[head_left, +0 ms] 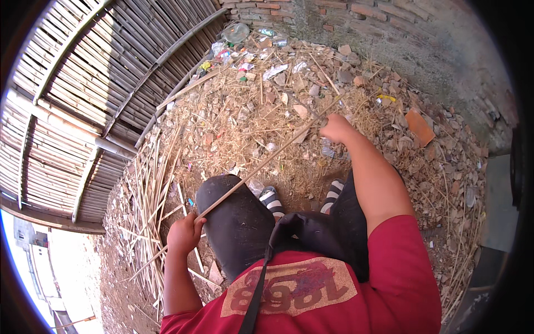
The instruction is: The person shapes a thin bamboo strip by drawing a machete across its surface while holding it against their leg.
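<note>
A long, thin bamboo strip [261, 165] slants across the view over my left knee, its far end up and to the right. My left hand [185, 234] is closed around its lower part, thumb along the top. Near the far end, my right hand [337, 129] makes a fist just beside the strip. Something small and greyish seems to poke out from that fist against the strip, but its kind is too unclear to tell. At the lower left, a loose heap of similar bamboo strips [149, 206] lies on the ground next to my left hand.
A bamboo slat fence [83, 72] stands at the left and a brick wall [411, 42] at the back. Rubble, dry straw and litter cover the ground [222, 131]. A flat orange tile piece [419, 127] lies at the right. My sandalled feet [272, 201] rest between my knees.
</note>
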### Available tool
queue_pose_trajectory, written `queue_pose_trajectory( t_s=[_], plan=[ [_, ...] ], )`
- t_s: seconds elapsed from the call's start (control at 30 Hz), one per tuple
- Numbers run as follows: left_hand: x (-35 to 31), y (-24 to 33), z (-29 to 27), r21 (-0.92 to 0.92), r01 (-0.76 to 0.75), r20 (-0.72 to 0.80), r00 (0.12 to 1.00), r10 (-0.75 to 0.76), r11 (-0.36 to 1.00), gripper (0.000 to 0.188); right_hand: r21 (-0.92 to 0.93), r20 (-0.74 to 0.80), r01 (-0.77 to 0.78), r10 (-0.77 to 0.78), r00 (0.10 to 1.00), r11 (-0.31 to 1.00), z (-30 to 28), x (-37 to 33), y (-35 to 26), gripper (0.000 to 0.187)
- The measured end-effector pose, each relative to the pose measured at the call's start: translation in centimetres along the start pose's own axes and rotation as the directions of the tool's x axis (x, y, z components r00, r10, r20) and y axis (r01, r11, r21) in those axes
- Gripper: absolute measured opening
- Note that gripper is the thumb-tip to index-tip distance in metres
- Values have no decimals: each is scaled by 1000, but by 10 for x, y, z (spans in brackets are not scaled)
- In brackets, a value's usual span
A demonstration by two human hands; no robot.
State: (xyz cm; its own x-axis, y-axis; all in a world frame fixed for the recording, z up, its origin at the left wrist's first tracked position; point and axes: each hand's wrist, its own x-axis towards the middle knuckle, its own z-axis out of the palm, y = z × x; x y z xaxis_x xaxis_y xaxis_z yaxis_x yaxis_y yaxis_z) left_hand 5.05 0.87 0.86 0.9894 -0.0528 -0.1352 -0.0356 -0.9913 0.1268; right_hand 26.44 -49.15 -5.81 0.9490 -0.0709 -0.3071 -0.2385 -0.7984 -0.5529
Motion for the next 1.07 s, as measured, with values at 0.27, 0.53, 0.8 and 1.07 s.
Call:
queue_pose_trajectory(
  t_s=[0.27,0.53,0.8,1.07],
  plan=[
    [6,3,-7,-88,2,59,998,3,996,45,-10,-105,210,-210,972,978,10,-16,-10,33],
    [2,0,-12,-234,16,89,996,4,972,44,-208,154,297,-269,951,932,-1,-50,-57,35],
    [5,0,-19,-185,50,111,993,-30,981,43,-37,-20,157,-158,987,987,15,-24,-31,28],
    [10,-10,-13,-125,7,73,997,2,992,50,78,15,20,-21,1000,997,-16,-14,-5,33]
  ],
)
